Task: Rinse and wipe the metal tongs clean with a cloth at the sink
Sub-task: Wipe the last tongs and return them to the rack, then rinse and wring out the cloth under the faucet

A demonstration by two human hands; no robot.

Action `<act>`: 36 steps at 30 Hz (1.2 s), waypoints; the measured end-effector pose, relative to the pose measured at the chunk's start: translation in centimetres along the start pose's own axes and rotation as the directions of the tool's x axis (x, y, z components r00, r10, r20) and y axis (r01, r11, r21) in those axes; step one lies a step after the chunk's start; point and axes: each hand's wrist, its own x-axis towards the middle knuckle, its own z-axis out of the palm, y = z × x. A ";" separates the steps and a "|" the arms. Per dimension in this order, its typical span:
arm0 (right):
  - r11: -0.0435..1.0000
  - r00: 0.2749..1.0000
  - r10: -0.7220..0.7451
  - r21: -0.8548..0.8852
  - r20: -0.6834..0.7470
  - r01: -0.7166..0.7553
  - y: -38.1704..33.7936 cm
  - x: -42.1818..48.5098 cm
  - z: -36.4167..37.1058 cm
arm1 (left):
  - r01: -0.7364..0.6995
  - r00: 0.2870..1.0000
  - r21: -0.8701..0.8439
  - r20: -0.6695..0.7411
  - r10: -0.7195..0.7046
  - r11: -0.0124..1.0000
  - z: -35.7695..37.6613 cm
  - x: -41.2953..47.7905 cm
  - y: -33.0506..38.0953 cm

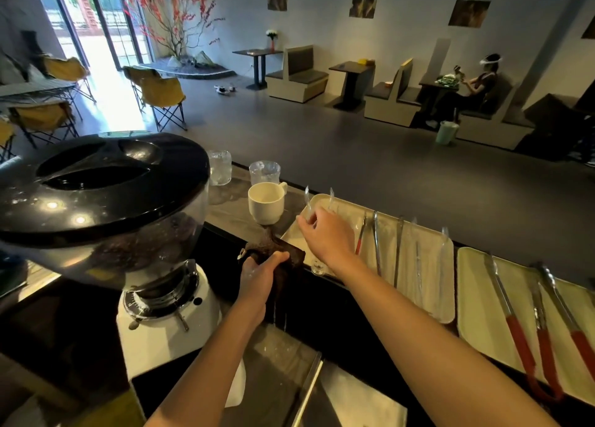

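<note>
Left hand [257, 277] gripping cloth [269, 245], right hand [325, 236] pinching tongs [307, 205] over cream tray [387, 233], café counter [225, 216]

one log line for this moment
left hand grips dripping cloth | right hand holds tongs above tray | tongs and cloth apart

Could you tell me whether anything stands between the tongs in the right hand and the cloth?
Nothing visible does: the right hand holds the tongs over the tray, and the left hand grips the cloth just beside it.
</note>
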 end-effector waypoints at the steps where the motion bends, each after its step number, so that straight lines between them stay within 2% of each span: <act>1: 0.995 0.997 0.019 0.094 0.071 -0.026 -0.2 -1.2 -0.2 | -0.007 1.000 -0.008 -0.010 0.007 1.000 -0.1 -0.6 0.1; 5: 0.937 0.970 -0.031 0.345 0.241 -0.056 -1.2 -6.2 -0.6 | -0.026 0.998 -0.005 -0.056 0.025 1.000 -0.9 -4.1 0.0; 8: 0.882 0.954 -0.128 0.470 0.270 -0.014 -2.1 -9.7 0.0 | -0.002 0.995 0.026 -0.100 0.004 1.000 -2.9 -6.4 -0.5; 10: 0.864 0.948 -0.183 0.503 0.262 0.028 -3.2 -12.0 0.5 | -0.001 0.990 0.029 -0.141 0.006 1.000 -4.7 -8.3 -0.9; 15: 0.823 0.874 -0.314 0.566 0.371 0.056 -8.1 -17.8 4.3 | 0.006 0.945 0.005 -0.327 -0.004 1.000 -11.7 -13.8 -2.7; 21: 0.764 0.802 -0.458 0.630 0.384 0.135 -14.7 -24.8 7.9 | -0.080 0.874 -0.067 -0.485 0.037 0.995 -19.7 -20.4 -3.8; 28: 0.693 0.612 -0.623 0.706 0.486 0.145 -22.4 -33.7 11.7 | -0.113 0.758 -0.154 -0.652 -0.015 0.982 -29.4 -28.8 -5.9; 32: 0.675 0.431 -0.708 0.715 0.559 0.183 -25.6 -39.5 14.5 | -0.114 0.703 -0.220 -0.707 -0.078 0.969 -34.5 -34.0 -8.1; 34: 0.664 0.323 -0.739 0.719 0.591 0.206 -27.3 -42.9 16.2 | -0.124 0.653 -0.245 -0.750 -0.107 0.962 -37.6 -36.7 -9.2; 36: 0.658 0.227 -0.752 0.722 0.619 0.212 -28.7 -45.8 17.4 | -0.135 0.658 -0.260 -0.745 -0.110 0.956 -40.2 -39.2 -10.3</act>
